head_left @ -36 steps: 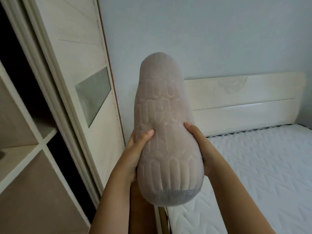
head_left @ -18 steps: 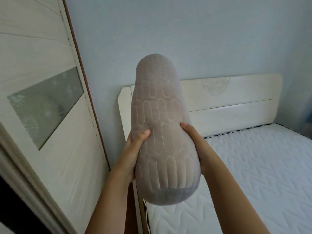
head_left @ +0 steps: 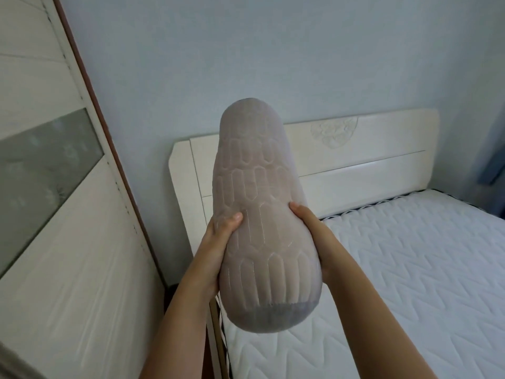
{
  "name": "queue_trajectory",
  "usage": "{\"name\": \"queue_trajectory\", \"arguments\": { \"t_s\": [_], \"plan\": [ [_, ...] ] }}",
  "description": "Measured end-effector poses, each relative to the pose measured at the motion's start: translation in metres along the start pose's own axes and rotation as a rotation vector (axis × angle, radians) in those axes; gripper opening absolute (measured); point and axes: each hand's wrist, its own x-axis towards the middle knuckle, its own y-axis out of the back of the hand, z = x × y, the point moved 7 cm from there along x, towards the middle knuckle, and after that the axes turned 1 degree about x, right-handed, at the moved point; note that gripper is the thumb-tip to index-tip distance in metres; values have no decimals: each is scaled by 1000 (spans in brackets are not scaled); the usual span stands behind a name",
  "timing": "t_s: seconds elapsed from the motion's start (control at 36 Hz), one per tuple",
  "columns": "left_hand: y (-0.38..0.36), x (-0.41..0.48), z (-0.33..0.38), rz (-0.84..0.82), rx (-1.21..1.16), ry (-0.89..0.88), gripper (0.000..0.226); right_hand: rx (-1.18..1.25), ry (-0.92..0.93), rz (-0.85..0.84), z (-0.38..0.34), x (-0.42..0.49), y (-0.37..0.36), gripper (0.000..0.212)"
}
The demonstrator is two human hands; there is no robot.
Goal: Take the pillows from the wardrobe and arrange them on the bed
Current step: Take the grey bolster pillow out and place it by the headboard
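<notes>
A long pale quilted pillow (head_left: 259, 203) with a grey end stands nearly upright in front of me, held in the air. My left hand (head_left: 218, 242) grips its left side and my right hand (head_left: 314, 236) grips its right side, both around its lower half. Behind and to the right lies the bed (head_left: 410, 269) with a bare white quilted mattress and a cream headboard (head_left: 369, 165). The wardrobe door (head_left: 54, 214), cream with a frosted glass panel, fills the left side. The wardrobe's inside is out of view.
A pale blue wall (head_left: 273, 50) runs behind the headboard. A narrow gap with dark floor (head_left: 169, 291) separates the wardrobe from the bed's left edge. A blue curtain edge (head_left: 494, 149) shows at the far right.
My view has swung right from the open wardrobe shelves towards the bed. The pillow stays gripped in both hands, and more of the headboard and mattress now shows.
</notes>
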Motion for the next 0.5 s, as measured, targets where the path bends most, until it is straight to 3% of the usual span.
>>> {"name": "queue_trajectory", "arguments": {
  "t_s": [0.28, 0.5],
  "plan": [
    [12, 67, -9, -19, 87, 45, 92, 40, -17, 192, 15, 54, 27, 87],
    [38, 160, -24, -51, 168, 50, 86, 52, 5, 344, 32, 139, 53, 62]
  ]
}}
